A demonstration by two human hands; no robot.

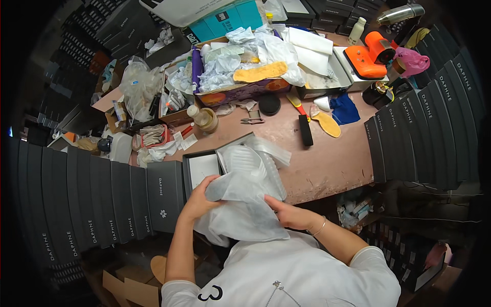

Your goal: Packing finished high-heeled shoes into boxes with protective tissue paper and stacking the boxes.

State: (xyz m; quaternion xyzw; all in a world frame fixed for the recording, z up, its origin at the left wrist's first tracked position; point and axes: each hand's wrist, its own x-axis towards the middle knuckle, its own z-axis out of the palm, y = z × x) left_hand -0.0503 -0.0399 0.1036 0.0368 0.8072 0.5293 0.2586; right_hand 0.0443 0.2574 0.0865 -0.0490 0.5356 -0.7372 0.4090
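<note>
A limp, translucent white bag (pixel 240 210) hangs between my hands over the table's front edge. My left hand (pixel 201 198) grips its left side, thumb on top. On the right side, my right hand (pixel 292 213) pinches it with the thumb extended, its other fingers mostly hidden. Just beyond, a white ribbed form (pixel 243 159) shows through clear plastic, but I cannot tell what it is. Under the plastic, partly covered, stands an open dark shoe box (pixel 221 153). Its neighbour on the left is a dark box part (pixel 202 169) with a white inside.
Dark shoe boxes stand in rows at left (pixel 92 199) and right (pixel 424 128). At the back are a carton of crumpled paper (pixel 240 89), an orange device (pixel 371 55) and a glue jar (pixel 205 120). A black-headed brush (pixel 305 130), tan insole (pixel 327 124) and blue cloth (pixel 346 109) lie mid-table.
</note>
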